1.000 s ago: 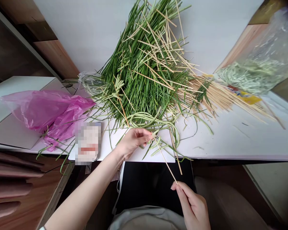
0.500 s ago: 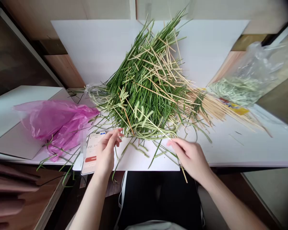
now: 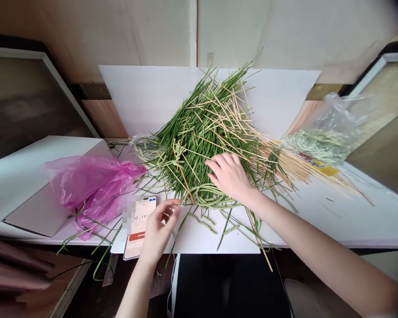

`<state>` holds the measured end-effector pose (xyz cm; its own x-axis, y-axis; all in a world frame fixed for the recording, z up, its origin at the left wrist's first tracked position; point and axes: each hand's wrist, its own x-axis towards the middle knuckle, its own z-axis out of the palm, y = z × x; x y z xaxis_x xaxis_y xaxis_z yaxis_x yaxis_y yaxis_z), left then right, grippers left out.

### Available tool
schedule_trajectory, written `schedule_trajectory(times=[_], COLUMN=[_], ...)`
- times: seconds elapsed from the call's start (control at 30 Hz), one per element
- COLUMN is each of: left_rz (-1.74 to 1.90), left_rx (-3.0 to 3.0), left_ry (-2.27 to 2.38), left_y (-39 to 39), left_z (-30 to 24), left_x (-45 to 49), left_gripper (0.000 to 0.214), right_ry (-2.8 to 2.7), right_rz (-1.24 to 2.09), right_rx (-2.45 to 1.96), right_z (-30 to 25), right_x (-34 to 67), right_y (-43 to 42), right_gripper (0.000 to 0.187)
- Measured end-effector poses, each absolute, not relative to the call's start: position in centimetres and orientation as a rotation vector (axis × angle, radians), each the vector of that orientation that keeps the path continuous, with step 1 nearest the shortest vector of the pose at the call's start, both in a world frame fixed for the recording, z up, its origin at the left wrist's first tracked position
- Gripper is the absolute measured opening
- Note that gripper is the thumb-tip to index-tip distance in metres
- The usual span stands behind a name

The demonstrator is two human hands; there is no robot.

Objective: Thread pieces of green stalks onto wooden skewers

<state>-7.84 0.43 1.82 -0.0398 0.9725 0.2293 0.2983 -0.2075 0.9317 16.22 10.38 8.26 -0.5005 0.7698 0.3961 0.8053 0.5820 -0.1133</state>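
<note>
Right hand (image 3: 230,176) on heap of greens and skewers (image 3: 199,141) atop white board (image 3: 239,238), fingers (image 3: 215,164) spread across stalks; left hand (image 3: 159,234) just beside phone (image 3: 141,216), fingers (image 3: 169,205) loosely curled, pinching nothing visible.

One left hand (image 3: 157,232), one right hand (image 3: 230,176), one smartphone (image 3: 142,216), one pink plastic bag (image 3: 93,190), one clear plastic bag (image 3: 325,132) and one heap of green stalks (image 3: 202,145) are seen.
</note>
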Motion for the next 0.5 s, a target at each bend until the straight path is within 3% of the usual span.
schedule_trajectory(times=[0.17,0.3,0.5], left_rz=[0.587,0.360,0.307], left_rx=[2.377,2.690,2.732], left_ry=[1.227,1.205,1.111], left_y=[0.7,1.7,3.1], left_z=[1.8,2.0,2.7], left_x=[-5.5,-3.2,-2.7], left_gripper=[0.052,0.038,0.019], right_ry=[-2.754,-2.758,-2.610], right_rz=[0.110,0.056,0.051], right_rx=[-1.062,-1.137,-1.170], right_z=[5.0,2.7,2.7], right_x=[20.9,21.6,20.9], right_y=[2.0,-0.3,1.6], right_gripper=[0.026,0.032,0.029])
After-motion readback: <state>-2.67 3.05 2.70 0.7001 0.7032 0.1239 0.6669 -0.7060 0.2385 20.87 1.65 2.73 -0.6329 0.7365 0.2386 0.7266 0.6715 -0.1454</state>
